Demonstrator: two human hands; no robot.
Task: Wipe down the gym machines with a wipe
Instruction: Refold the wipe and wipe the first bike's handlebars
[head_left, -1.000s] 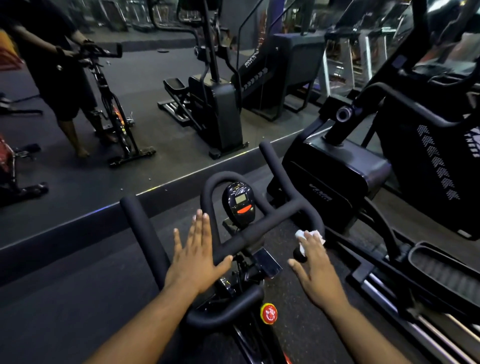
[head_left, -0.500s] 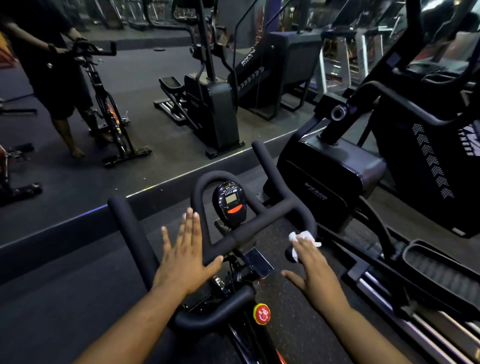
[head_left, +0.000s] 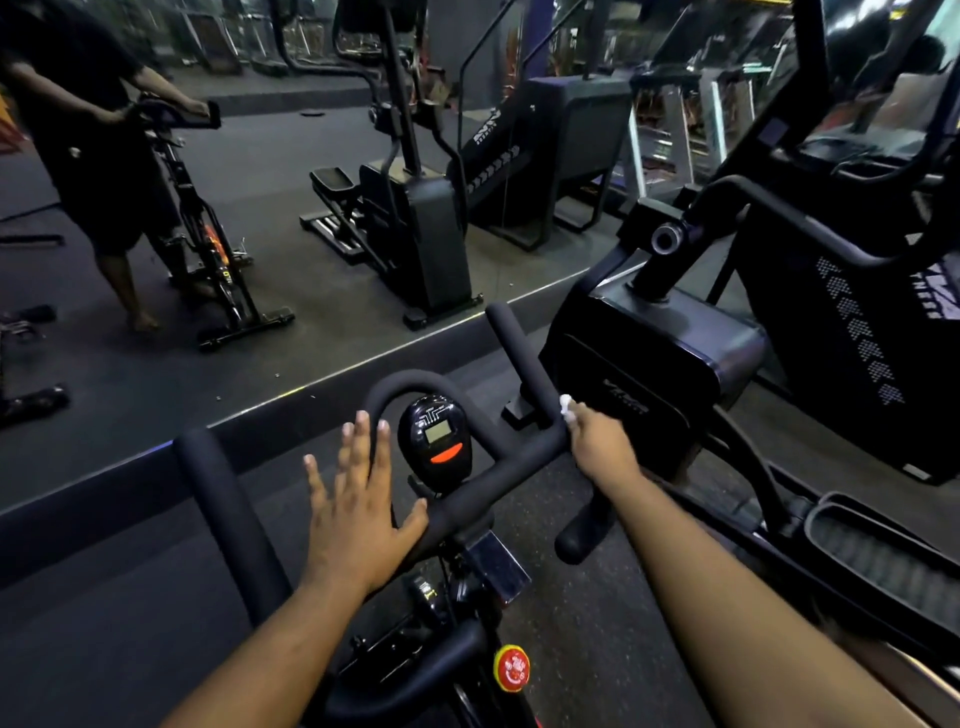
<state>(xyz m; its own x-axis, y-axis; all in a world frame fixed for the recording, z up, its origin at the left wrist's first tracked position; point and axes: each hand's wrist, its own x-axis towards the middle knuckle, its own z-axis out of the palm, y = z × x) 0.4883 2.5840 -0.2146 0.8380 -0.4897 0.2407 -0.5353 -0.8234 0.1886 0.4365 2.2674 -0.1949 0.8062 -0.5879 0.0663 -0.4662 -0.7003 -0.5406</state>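
So the wipe (head_left: 566, 404) has travelled since half a second ago: it was down at the stubby lower end of the right grip, now it's up where the right bar (head_left: 519, 358) of the spin bike's handlebar (head_left: 498, 478) angles away from me toward the mirror. Only a small crumpled white bit pokes out past my fingertips, too bunched to tell any long axis or which way it points. My right hand (head_left: 600, 441) is curled over it, pressing it against the bar. My left hand (head_left: 358, 509) has stayed put, fingers straight and spread, holding nothing, thumb against the crossbar beside the little black console (head_left: 435, 441) with its grey screen and orange button. Red knob (head_left: 511, 666) sits below. An elliptical (head_left: 670, 358) is just right of the bike
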